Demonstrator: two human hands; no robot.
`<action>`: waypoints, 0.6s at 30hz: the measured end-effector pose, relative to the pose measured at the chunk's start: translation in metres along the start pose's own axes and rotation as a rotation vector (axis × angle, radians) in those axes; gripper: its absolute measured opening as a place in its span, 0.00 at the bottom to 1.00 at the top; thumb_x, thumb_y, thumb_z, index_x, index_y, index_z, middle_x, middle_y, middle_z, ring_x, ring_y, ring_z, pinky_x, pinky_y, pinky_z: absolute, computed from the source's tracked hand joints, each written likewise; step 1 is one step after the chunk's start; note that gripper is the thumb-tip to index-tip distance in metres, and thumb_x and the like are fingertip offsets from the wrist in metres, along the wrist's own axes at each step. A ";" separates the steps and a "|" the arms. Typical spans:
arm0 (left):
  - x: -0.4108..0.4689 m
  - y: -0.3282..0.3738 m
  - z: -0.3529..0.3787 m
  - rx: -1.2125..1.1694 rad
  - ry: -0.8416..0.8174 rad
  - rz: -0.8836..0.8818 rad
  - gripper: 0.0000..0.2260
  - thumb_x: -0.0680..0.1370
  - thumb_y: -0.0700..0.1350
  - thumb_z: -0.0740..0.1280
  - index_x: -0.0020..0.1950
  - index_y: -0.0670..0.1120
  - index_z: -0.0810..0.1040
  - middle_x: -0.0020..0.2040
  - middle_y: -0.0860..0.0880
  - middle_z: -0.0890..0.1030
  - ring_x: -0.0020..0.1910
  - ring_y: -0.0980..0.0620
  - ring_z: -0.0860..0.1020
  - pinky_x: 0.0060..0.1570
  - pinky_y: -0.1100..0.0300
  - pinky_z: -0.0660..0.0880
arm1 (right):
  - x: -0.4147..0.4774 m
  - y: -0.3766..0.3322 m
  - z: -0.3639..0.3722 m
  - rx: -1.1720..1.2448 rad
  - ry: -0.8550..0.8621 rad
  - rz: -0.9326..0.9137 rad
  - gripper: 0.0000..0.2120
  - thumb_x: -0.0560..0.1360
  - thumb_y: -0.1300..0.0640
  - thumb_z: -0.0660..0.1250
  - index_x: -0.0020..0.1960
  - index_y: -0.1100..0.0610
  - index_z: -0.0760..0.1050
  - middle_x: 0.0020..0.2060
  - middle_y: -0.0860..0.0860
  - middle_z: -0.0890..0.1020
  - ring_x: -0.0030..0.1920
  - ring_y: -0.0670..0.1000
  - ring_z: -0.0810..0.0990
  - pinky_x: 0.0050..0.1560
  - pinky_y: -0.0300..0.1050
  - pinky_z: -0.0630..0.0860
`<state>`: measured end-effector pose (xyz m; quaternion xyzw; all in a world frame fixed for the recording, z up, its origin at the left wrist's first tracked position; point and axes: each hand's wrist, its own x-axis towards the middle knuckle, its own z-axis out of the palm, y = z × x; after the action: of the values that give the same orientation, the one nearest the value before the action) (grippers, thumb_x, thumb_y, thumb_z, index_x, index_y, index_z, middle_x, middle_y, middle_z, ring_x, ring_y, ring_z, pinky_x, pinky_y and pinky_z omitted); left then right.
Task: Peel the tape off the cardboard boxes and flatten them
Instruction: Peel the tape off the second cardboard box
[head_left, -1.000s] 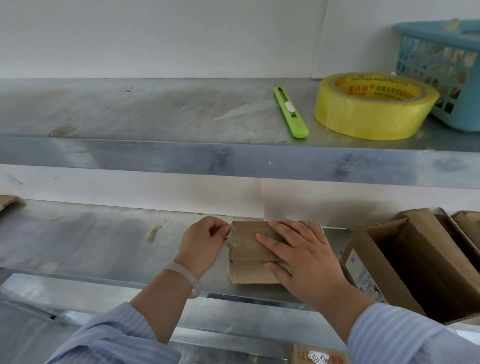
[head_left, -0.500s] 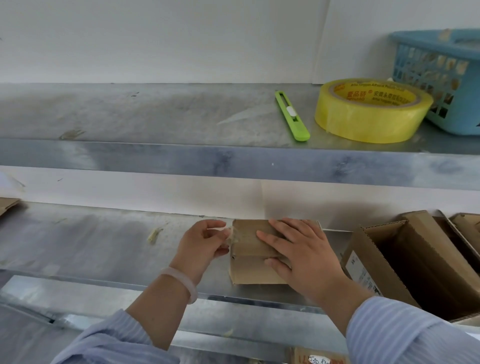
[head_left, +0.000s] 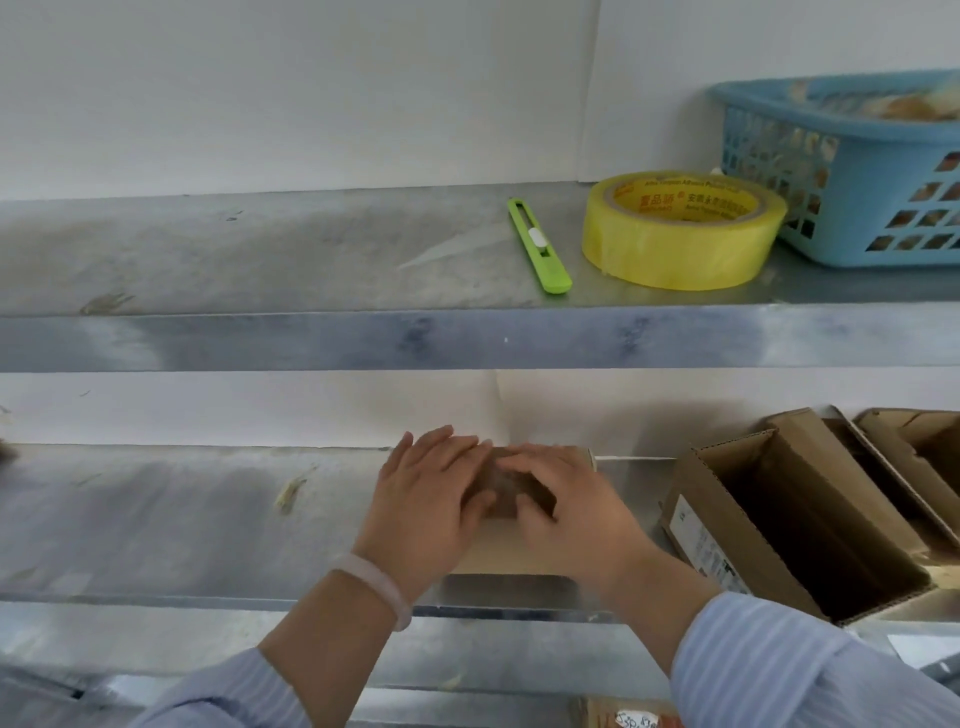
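A small cardboard box (head_left: 509, 551) lies on the lower metal shelf (head_left: 156, 525), mostly hidden under both hands. My left hand (head_left: 421, 504) rests on its left part with straight fingers laid over the top. My right hand (head_left: 571, 514) covers its right part, fingers bent over the far top edge and thumb on the near face. The frame is motion-blurred, and I make out no tape on the box.
An open cardboard box (head_left: 696, 530) lies on its side at the right, another box (head_left: 914, 447) behind it. The upper shelf (head_left: 311, 338) holds a green utility knife (head_left: 540, 247), a yellow tape roll (head_left: 680, 234) and a blue basket (head_left: 852, 171). A tape scrap (head_left: 288, 493) lies left.
My left hand left the box's left edge, where it pinched tape, and now lies flat over the top. The right hand's fingers have bent. The view tilted up slightly.
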<state>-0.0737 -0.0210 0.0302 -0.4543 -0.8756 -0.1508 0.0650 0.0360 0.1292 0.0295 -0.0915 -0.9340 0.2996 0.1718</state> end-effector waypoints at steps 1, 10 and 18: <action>0.004 0.005 0.000 0.064 -0.058 0.034 0.23 0.80 0.61 0.52 0.74 0.58 0.65 0.73 0.56 0.68 0.74 0.53 0.61 0.75 0.50 0.47 | -0.001 0.000 -0.003 0.092 0.031 0.020 0.19 0.76 0.63 0.64 0.62 0.46 0.77 0.59 0.34 0.74 0.63 0.37 0.69 0.61 0.20 0.57; 0.014 0.011 -0.009 0.215 -0.154 0.103 0.22 0.80 0.61 0.53 0.73 0.58 0.66 0.72 0.55 0.68 0.72 0.54 0.65 0.75 0.46 0.39 | -0.009 0.033 -0.031 0.599 0.005 0.712 0.10 0.83 0.48 0.57 0.54 0.44 0.77 0.53 0.40 0.79 0.57 0.45 0.77 0.60 0.42 0.72; 0.006 0.028 0.008 0.025 -0.034 0.110 0.20 0.78 0.50 0.53 0.67 0.50 0.73 0.63 0.53 0.74 0.62 0.52 0.72 0.64 0.54 0.69 | -0.013 0.051 -0.016 0.597 0.052 0.702 0.15 0.81 0.58 0.61 0.45 0.39 0.77 0.45 0.40 0.83 0.49 0.43 0.81 0.51 0.40 0.79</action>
<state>-0.0543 0.0014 0.0303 -0.5032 -0.8522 -0.1283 0.0642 0.0578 0.1754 0.0081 -0.3562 -0.7146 0.5933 0.1024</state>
